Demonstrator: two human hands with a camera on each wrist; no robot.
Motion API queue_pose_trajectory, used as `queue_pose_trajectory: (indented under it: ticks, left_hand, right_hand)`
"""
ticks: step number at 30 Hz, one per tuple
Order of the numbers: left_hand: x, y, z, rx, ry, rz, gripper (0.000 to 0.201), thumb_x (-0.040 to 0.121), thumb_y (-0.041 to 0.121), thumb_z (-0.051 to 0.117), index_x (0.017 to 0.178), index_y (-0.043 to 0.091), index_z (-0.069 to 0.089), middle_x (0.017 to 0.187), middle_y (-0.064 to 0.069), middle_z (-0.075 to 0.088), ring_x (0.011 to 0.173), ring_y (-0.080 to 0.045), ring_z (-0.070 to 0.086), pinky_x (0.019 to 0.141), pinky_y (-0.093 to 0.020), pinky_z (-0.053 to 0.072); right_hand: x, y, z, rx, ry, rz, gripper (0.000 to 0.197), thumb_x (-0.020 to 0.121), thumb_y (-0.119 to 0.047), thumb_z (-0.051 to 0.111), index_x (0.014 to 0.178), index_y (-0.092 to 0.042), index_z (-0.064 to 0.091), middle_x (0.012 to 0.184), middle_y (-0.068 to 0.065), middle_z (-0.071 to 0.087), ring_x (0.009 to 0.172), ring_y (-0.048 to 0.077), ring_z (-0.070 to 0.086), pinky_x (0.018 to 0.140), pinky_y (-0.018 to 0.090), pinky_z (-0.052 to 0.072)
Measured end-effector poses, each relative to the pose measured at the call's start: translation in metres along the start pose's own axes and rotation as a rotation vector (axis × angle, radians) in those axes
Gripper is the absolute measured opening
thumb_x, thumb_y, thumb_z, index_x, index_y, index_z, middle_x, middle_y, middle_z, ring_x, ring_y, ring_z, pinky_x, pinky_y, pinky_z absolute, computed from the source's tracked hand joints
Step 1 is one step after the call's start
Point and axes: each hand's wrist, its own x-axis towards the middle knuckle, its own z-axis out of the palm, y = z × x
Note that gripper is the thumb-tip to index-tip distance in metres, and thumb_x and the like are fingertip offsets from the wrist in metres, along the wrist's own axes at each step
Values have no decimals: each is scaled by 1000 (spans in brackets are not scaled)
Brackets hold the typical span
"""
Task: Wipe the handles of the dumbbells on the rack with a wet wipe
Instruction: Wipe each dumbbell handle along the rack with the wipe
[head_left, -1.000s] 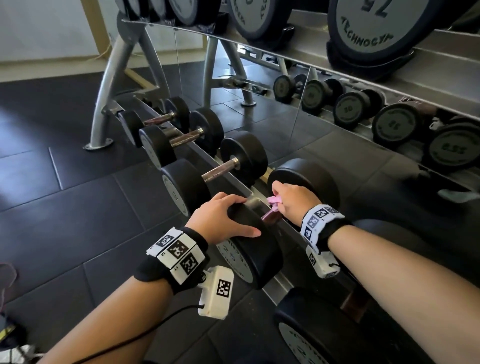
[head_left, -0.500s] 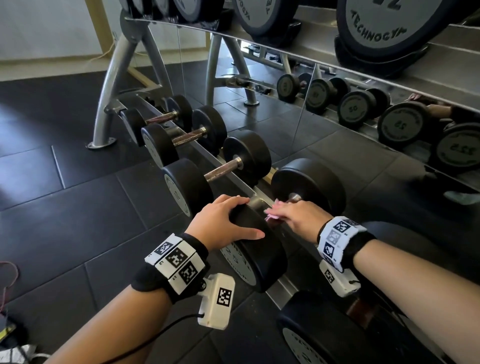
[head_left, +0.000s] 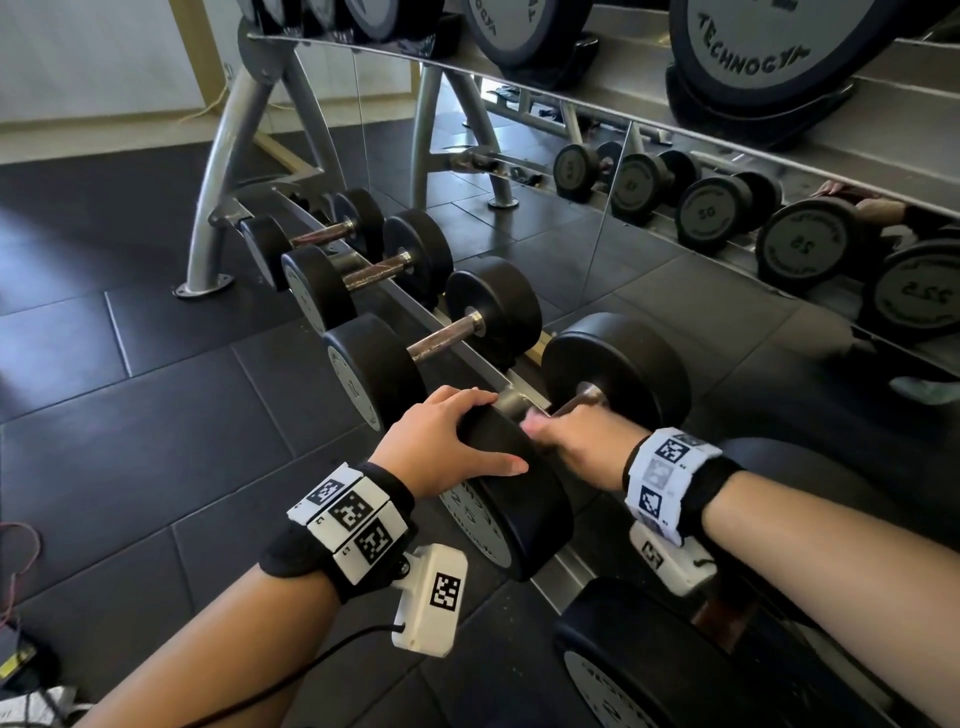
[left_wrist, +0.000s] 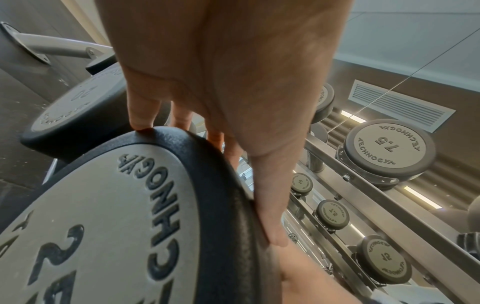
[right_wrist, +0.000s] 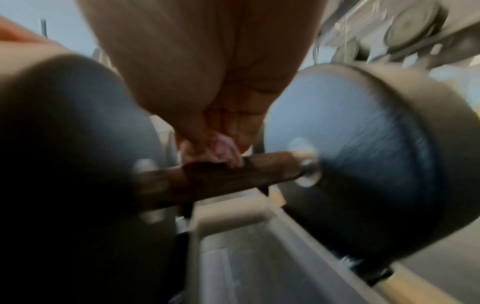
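A black dumbbell lies on the lower rack rail, its near head (head_left: 514, 499) toward me and its far head (head_left: 618, 374) toward the mirror. My left hand (head_left: 447, 441) rests on top of the near head (left_wrist: 109, 216), fingers (left_wrist: 141, 111) laid straight over the rim and thumb along it. My right hand (head_left: 543, 426), blurred, is down between the two heads on the brown handle (right_wrist: 221, 176). Its fingertips (right_wrist: 197, 144) pinch a crumpled pink wet wipe (right_wrist: 223, 152) against the top of the handle. Only the far end of the handle (head_left: 579, 402) shows in the head view.
More dumbbells (head_left: 415, 348) line the rail to the left, up to the grey rack leg (head_left: 218, 171). Another head (head_left: 649, 665) sits at lower right. An upper shelf with big weights (head_left: 748, 47) overhangs. A mirror (head_left: 675, 218) backs the rack. Black floor tiles lie left.
My right hand has slid with the wipe along the handle toward the near head, baring the handle's far end. My left hand stays on the near head.
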Motion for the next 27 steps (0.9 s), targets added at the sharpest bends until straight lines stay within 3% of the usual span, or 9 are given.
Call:
queue_pose_trajectory:
  ticks: [3,7,10,12,14,16,20,23,27]
  left_hand:
    - [0,-1,1,1,4,6,87,68,64,77,143,43,40,141,17,39,126,-11,42,102,-30,42]
    - [-1,-3,1,-34,-13,4,87,68,61,77,144,43,39,140,17,38,122,-9,41,94,-25,38]
    - [0,-4,1,-58,-13,2,87,67,61,78,143,44,40,138,18,38,120,-7,41,91,-23,38]
    - [1,-4,1,-62,-9,1,87,66,62,78,143,44,41,137,19,38,121,-8,42,93,-25,39]
    - [1,-4,2,-63,0,1,87,66,62,79,143,44,41,139,19,39,125,-9,42,99,-27,41]
    - [0,-4,2,-63,7,1,87,66,61,79,142,44,42,141,19,39,128,-9,41,100,-27,39]
    - [0,-4,2,-75,3,0,89,65,61,80,143,43,41,143,19,39,129,-10,42,98,-23,36]
    - [-1,-4,2,-81,-1,-4,89,65,61,79,144,43,41,144,19,37,130,-9,41,99,-23,35]
    - [-2,-5,3,-94,8,0,88,66,60,80,143,43,41,146,19,37,132,-10,40,105,-27,37]
  right_hand:
    - [-15,2,5,39,101,-104,58,101,-9,42,155,-25,26,129,11,62,118,27,60,101,39,47]
    - [-10,25,-5,62,118,-38,61,98,-4,45,150,-34,37,144,7,51,127,25,53,107,38,41]
    - [-9,36,-3,105,183,53,56,100,-10,46,150,-34,38,148,9,45,131,28,50,109,38,39]
    - [-12,29,6,185,231,-7,56,99,-6,45,149,-33,43,153,6,43,137,25,46,114,31,33]
    - [-17,17,15,257,215,-96,60,99,-4,45,150,-34,39,149,5,49,134,20,50,113,26,34]
    - [-21,11,21,254,179,-123,62,100,-8,43,154,-36,28,135,11,60,123,25,58,108,33,42]
    - [-20,22,6,197,141,-132,65,99,2,43,154,-31,31,159,2,35,145,19,34,118,23,20]
    - [-18,34,-7,223,112,19,57,104,-6,36,157,-25,24,164,8,22,149,27,23,120,34,18]
    - [-29,16,9,298,205,-86,54,105,-14,41,154,-33,30,157,1,38,140,20,42,114,26,29]
